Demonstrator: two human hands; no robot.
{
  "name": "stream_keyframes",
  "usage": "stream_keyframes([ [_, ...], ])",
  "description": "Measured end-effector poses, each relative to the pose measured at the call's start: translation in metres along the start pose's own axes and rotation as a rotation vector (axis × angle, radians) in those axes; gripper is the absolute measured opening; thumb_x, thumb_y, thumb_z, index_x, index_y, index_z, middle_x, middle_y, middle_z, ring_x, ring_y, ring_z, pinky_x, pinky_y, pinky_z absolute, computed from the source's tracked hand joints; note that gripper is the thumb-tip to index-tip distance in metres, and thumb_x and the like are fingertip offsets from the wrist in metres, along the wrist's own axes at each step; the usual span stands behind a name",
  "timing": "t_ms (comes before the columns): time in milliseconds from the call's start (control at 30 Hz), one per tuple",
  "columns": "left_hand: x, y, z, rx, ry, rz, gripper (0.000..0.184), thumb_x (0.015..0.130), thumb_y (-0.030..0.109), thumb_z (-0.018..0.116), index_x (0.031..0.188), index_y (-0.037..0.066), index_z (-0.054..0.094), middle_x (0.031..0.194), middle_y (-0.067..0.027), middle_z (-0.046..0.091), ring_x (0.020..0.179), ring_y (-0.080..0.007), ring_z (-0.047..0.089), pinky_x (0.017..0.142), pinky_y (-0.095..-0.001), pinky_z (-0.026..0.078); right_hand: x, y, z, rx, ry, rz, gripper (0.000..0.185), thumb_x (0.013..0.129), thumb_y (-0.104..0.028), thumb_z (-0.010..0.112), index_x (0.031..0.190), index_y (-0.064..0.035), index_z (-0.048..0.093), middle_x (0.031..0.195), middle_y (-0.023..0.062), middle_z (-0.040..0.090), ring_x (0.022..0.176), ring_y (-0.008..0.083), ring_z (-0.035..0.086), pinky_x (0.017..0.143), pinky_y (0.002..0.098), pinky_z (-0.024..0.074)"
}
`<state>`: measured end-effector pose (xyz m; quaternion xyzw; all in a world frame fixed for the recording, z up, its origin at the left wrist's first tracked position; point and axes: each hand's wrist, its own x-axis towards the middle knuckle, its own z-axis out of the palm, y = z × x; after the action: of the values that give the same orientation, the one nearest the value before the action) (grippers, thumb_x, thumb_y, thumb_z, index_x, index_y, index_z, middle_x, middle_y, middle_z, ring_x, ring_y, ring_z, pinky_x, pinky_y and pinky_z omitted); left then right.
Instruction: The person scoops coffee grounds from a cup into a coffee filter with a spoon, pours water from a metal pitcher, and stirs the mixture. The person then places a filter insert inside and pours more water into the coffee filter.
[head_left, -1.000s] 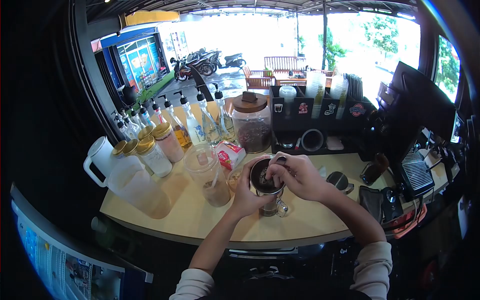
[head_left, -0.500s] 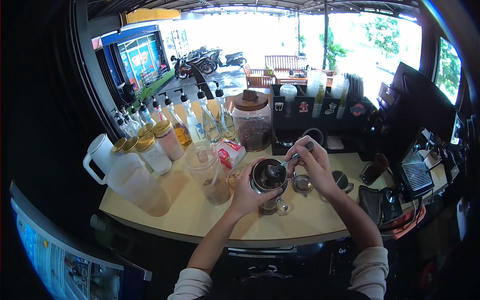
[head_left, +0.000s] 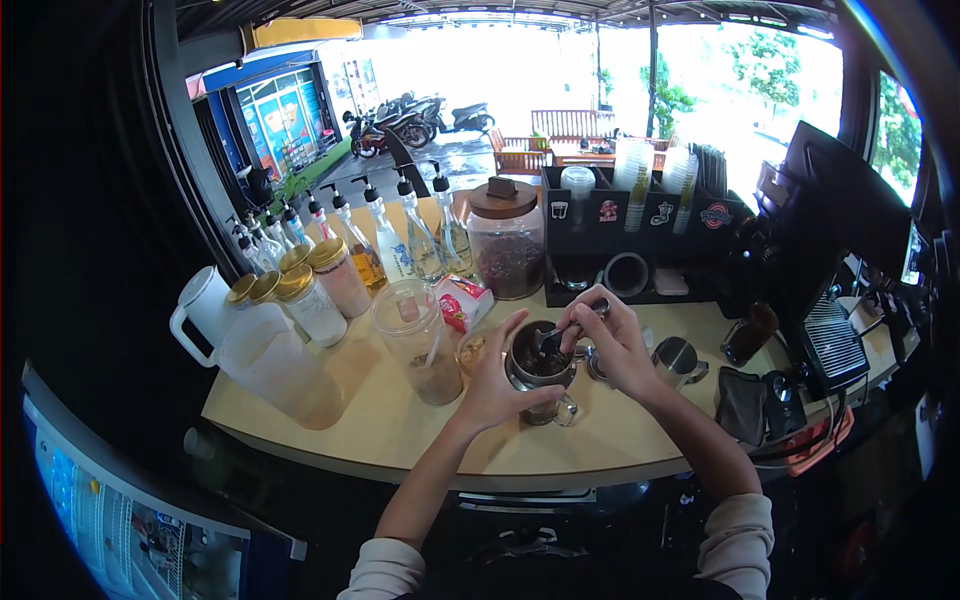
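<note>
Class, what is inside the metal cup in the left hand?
Dark contents show, with a spoon held by the right hand reaching in. They hide the bottom of the cup from view.

Back from the bare fingers (head_left: 538, 397), beyond forearms (head_left: 432, 480) that are bare too, the left sleeve (head_left: 386, 568) and the right sleeve (head_left: 738, 545) are both off-white, plain, and rolled up in thick, creased folds.
</note>
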<state>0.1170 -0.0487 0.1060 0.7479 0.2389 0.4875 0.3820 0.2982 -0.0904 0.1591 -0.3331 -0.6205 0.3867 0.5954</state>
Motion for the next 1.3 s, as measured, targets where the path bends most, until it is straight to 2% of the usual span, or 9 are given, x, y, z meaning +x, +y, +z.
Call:
stream_keyframes([
  [133,0.006,0.016,-0.013,0.192,0.105,0.156,0.078,0.067,0.03,0.083,0.132,0.005,0.047,0.11,-0.0077,0.055,0.103,-0.0206,0.057,0.101,-0.0388,0.036,-0.001,-0.009,0.008,-0.098,-0.014,-0.002,0.017,0.099,-0.015,0.049,0.095,0.0009,0.051,0.08,0.0041,0.059,0.072,0.0065,0.058,0.065,0.0224,0.047],
  [300,0.016,0.042,-0.009,0.681,-0.008,0.302,0.026,0.08,0.021,0.071,0.102,0.009,0.065,0.08,-0.0005,0.058,0.08,-0.017,0.058,0.085,-0.0357,0.034,-0.003,-0.021,0.018,-0.176,-0.034,-0.025,0.013,0.095,-0.011,0.055,0.093,0.0019,0.054,0.079,0.0038,0.059,0.072,0.0066,0.057,0.065,0.0225,0.0473],
  [400,0.017,0.044,-0.003,0.806,0.047,0.387,0.016,0.084,0.018,0.064,0.098,0.009,0.065,0.084,-0.0011,0.06,0.084,-0.0177,0.059,0.089,-0.0394,0.032,-0.008,-0.024,0.014,-0.245,-0.051,-0.137,0.011,0.092,-0.008,0.059,0.097,0.0011,0.056,0.087,0.0055,0.059,0.074,0.0084,0.058,0.067,0.0238,0.0481],
  [600,0.021,0.043,-0.001,0.782,0.114,0.411,0.009,0.087,0.015,0.062,0.092,0.009,0.066,0.081,-0.0013,0.063,0.081,-0.0172,0.06,0.087,-0.0381,0.033,-0.038,-0.022,-0.052,-0.466,0.134,-0.16,0.019,0.089,-0.006,0.059,0.108,0.0003,0.056,0.105,0.0065,0.057,0.083,0.0117,0.056,0.074,0.025,0.0477],
  [667,0.022,0.044,-0.003,0.784,0.14,0.389,0.011,0.088,0.016,0.061,0.087,0.007,0.067,0.08,-0.0038,0.064,0.078,-0.0198,0.06,0.086,-0.0375,0.034,-0.06,-0.008,-0.092,-0.569,0.338,0.149,0.02,0.089,-0.008,0.059,0.108,-0.0012,0.057,0.108,0.0092,0.056,0.087,0.0159,0.057,0.076,0.0281,0.0477],
  [733,0.022,0.044,-0.004,0.785,0.141,0.378,0.011,0.088,0.016,0.061,0.087,0.006,0.066,0.08,-0.0052,0.064,0.077,-0.0214,0.06,0.086,-0.0378,0.034,-0.088,0.032,-0.141,-0.966,0.424,-0.018,0.017,0.09,-0.01,0.058,0.106,-0.0028,0.059,0.102,0.0132,0.058,0.086,0.0212,0.059,0.078,0.0315,0.0479],
  [867,0.023,0.042,-0.005,0.764,0.173,0.364,0.012,0.089,0.015,0.059,0.086,0.005,0.066,0.077,-0.0088,0.064,0.074,-0.0254,0.06,0.085,-0.039,0.036,-0.137,0.07,-0.177,-1.016,0.519,0.107,0.018,0.091,-0.013,0.058,0.105,-0.0015,0.058,0.091,0.0153,0.059,0.085,0.0254,0.06,0.081,0.0331,0.047],
  [1033,0.028,0.041,-0.003,0.721,0.226,0.389,0.011,0.09,0.014,0.058,0.091,0.005,0.065,0.074,-0.0075,0.063,0.071,-0.0238,0.059,0.085,-0.0376,0.035,-0.154,0.091,-0.171,-0.344,0.541,0.224,0.016,0.097,-0.015,0.051,0.091,-0.0002,0.053,0.08,0.0034,0.056,0.081,0.0119,0.055,0.078,0.0256,0.0442],
  [1300,0.028,0.041,-0.009,0.693,0.231,0.36,0.01,0.089,0.011,0.059,0.095,0.006,0.065,0.071,-0.0064,0.063,0.067,-0.0212,0.059,0.086,-0.037,0.036,-0.134,0.084,-0.163,-0.292,0.517,0.107,0.014,0.098,-0.013,0.049,0.087,-0.0039,0.049,0.077,-0.0015,0.049,0.072,0.0058,0.046,0.068,0.0221,0.0397],
])
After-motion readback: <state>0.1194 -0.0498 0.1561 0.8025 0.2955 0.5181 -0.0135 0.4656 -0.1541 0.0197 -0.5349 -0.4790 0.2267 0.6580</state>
